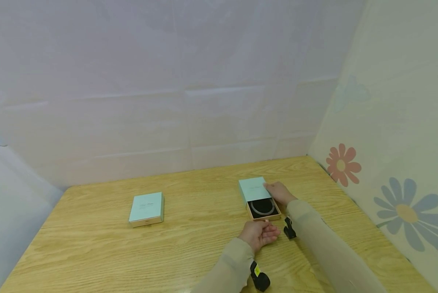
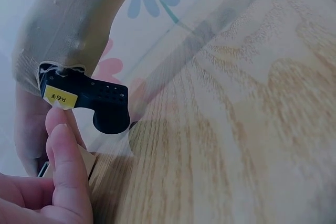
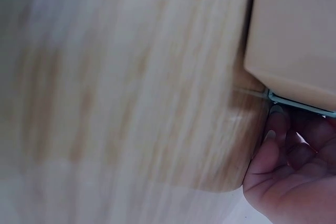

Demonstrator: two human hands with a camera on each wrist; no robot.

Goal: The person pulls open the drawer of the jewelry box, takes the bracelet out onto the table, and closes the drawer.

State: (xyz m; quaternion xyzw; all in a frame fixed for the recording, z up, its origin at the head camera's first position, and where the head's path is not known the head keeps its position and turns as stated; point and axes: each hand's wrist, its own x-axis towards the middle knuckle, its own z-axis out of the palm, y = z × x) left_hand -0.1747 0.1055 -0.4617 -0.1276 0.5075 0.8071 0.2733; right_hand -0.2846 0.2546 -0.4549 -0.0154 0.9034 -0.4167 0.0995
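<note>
A pale blue sliding gift box stands at the right of the table, its sleeve (image 1: 253, 189) partly drawn off the inner tray (image 1: 264, 217). In the tray's black lining lies a grey ring-shaped bangle (image 1: 253, 208). My right hand (image 1: 280, 193) holds the sleeve by its right side; in the right wrist view its fingers (image 3: 265, 156) are at the sleeve's edge, beside the tan tray. Just in front of the tray, my left hand (image 1: 258, 235) is palm up with fingers loosely bent. Its fingertips are right at the tray's front wall.
Another pale blue box (image 1: 146, 207), closed, lies to the left on the wooden table (image 1: 94, 244). Black wrist cameras sit on both sleeved forearms, close to each other. A pale curtain (image 1: 149, 81) hangs behind the table, and a flower-printed one (image 1: 394, 122) on the right.
</note>
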